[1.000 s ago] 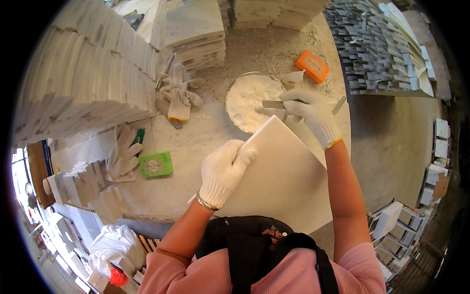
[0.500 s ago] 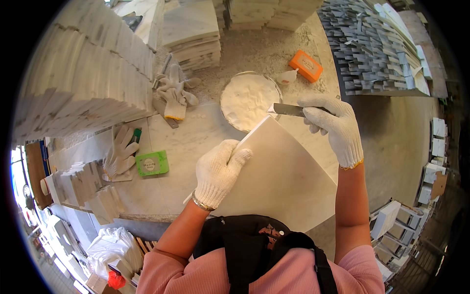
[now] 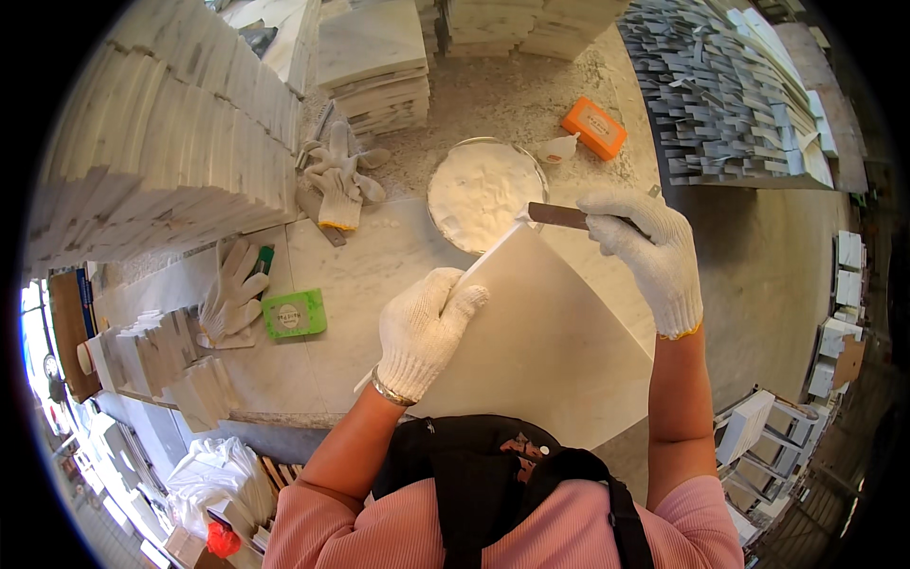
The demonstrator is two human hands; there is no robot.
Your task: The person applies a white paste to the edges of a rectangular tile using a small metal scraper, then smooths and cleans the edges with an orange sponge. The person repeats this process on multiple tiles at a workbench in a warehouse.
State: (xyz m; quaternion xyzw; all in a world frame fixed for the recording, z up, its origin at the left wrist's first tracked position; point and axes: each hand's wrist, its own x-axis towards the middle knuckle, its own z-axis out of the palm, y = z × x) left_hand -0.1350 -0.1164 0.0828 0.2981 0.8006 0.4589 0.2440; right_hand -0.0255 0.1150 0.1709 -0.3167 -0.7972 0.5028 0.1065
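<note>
My gloved left hand [image 3: 424, 334] grips the left edge of a pale square stone tile [image 3: 545, 341], which is held tilted with one corner pointing away from me. In my gloved right hand [image 3: 649, 251] is a flat metal putty knife [image 3: 557, 216]. Its tip, with a little white paste on it, meets or nearly meets the tile's far corner. Just beyond that corner stands a round pan [image 3: 432, 216] filled with white paste [image 3: 482, 190].
An orange box [image 3: 594, 128] and a small white piece [image 3: 559, 148] lie beyond the pan. Spare gloves [image 3: 339, 175], another glove [image 3: 230, 294] and a green box [image 3: 295, 314] are at left. Tall stacks of tiles [image 3: 180, 142] rise far left; grey strips [image 3: 720, 104] are piled far right.
The putty knife has turned slightly, so its blade looks darker and shows less white paste at the tip. My right hand has shifted a little; my left hand and the tile stay put.
</note>
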